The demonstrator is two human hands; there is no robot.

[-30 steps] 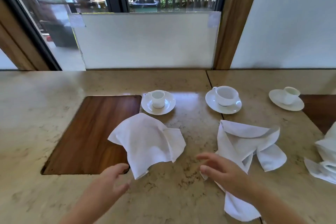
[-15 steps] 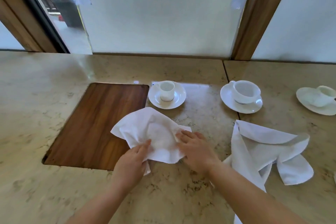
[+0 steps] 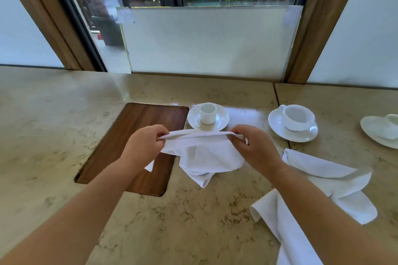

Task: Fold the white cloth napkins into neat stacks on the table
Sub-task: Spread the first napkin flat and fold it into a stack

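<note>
A white cloth napkin (image 3: 202, 157) is held up over the marble table (image 3: 53, 127), its top edge stretched taut between both hands. My left hand (image 3: 144, 146) pinches the left corner and my right hand (image 3: 256, 148) pinches the right corner. The rest of the cloth hangs down crumpled, and its lowest tip touches the table. A second white napkin (image 3: 318, 180) lies loosely rumpled on the table to the right, partly hidden under my right forearm.
A dark wooden inset panel (image 3: 133, 146) lies in the tabletop at the left. Behind the held napkin a small cup on a saucer (image 3: 208, 116) stands. A larger cup and saucer (image 3: 293, 122) is at the right, another saucer (image 3: 381, 130) at the far right edge. Glass wall behind.
Both hands reached to the napkin lying on the table, took its corners and lifted it, pulling the top edge straight. The camera view shifted.
</note>
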